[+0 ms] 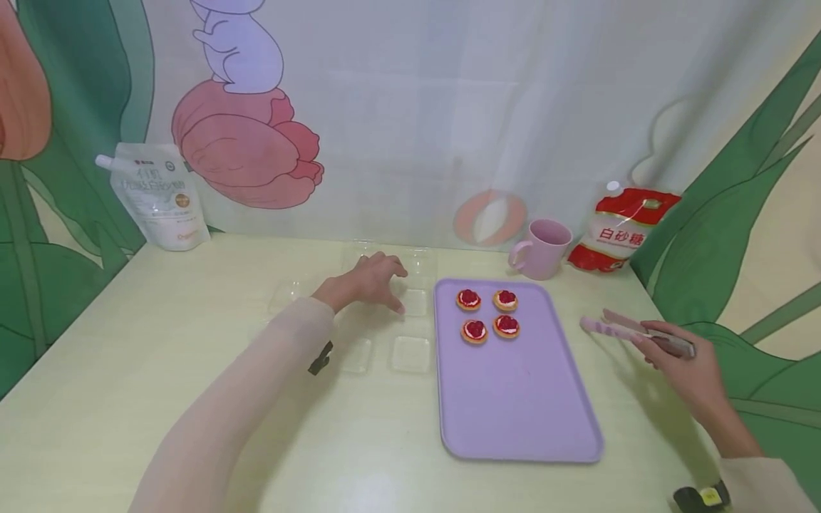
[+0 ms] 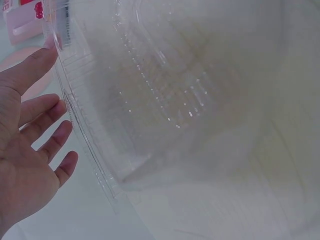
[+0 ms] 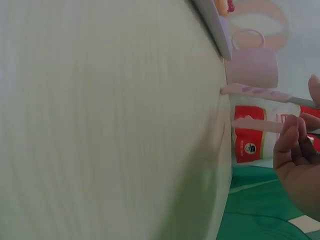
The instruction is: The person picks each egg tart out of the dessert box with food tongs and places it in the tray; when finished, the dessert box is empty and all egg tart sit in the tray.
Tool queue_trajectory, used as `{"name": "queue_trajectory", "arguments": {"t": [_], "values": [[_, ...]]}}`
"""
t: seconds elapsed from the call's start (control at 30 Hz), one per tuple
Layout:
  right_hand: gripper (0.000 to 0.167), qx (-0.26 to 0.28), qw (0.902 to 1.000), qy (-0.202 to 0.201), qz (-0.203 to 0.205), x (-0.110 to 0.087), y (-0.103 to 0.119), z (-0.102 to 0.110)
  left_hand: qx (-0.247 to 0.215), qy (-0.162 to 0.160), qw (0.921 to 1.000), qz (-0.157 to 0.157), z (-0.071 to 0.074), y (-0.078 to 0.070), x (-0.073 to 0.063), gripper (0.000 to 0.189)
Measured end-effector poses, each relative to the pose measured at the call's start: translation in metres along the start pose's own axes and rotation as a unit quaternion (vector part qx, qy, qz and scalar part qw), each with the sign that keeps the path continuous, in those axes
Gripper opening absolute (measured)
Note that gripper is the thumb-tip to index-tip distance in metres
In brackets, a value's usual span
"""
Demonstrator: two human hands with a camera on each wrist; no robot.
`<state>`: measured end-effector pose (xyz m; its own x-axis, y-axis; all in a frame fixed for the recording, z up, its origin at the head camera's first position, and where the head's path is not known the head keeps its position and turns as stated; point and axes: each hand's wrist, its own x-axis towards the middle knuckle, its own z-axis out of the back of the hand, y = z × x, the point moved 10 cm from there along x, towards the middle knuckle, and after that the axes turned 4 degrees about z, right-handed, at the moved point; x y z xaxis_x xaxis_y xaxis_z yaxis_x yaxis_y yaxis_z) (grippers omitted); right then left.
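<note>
My left hand [image 1: 372,279] reaches over a clear plastic container [image 1: 410,354] with square compartments, left of the tray. In the left wrist view its thumb and spread fingers lie right at the edge of the clear plastic [image 2: 165,120], not curled round it. Over on the right, my right hand [image 1: 689,367] holds tongs [image 1: 609,328] with pink tips and metal handles. The tips of the tongs stand apart with nothing between them, in the air right of the tray. Several small tarts [image 1: 507,326] with red topping and white cream sit at the far end of the lilac tray [image 1: 522,399].
A pink mug [image 1: 542,249] stands behind the tray, beside a red and white bag [image 1: 616,231]. At the back left stands a white spouted pouch [image 1: 163,199]. A patterned curtain [image 1: 385,142] hangs along the table's back edge.
</note>
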<state>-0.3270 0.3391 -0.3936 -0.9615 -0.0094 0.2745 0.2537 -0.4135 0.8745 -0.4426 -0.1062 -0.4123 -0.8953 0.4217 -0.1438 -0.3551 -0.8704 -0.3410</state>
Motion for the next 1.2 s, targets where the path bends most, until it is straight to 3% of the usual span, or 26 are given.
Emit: {"name": "queue_trajectory", "arguments": {"t": [0.13,0.3,0.57,0.73,0.87,1.03,1.2], "values": [[0.024,-0.084,0.9962,0.018,-0.01,-0.005,-0.003,0.007,0.003,0.001,1.0,0.002,0.001,-0.001,0.0,0.072],[0.035,-0.158,0.9846,0.074,-0.015,-0.009,-0.009,0.003,0.004,-0.002,1.0,0.001,0.004,-0.002,0.0,0.072],[0.043,-0.188,0.9748,0.119,-0.011,-0.01,-0.017,-0.01,-0.001,0.0,1.0,0.0,0.003,-0.002,-0.001,0.072],[0.038,-0.22,0.9652,0.14,-0.02,-0.011,-0.027,-0.014,0.0,0.0,1.0,-0.003,0.002,-0.002,0.0,0.072],[0.038,-0.216,0.9622,0.162,-0.038,-0.011,-0.035,-0.019,0.001,0.0,1.0,-0.001,0.002,-0.002,0.0,0.072],[0.053,-0.208,0.9592,0.182,-0.056,-0.01,-0.041,-0.024,0.003,0.004,1.0,0.002,0.001,-0.001,0.0,0.073],[0.069,-0.242,0.9477,0.2,-0.056,-0.007,-0.04,-0.027,0.005,0.006,1.0,0.003,-0.001,-0.001,0.0,0.072]]}}
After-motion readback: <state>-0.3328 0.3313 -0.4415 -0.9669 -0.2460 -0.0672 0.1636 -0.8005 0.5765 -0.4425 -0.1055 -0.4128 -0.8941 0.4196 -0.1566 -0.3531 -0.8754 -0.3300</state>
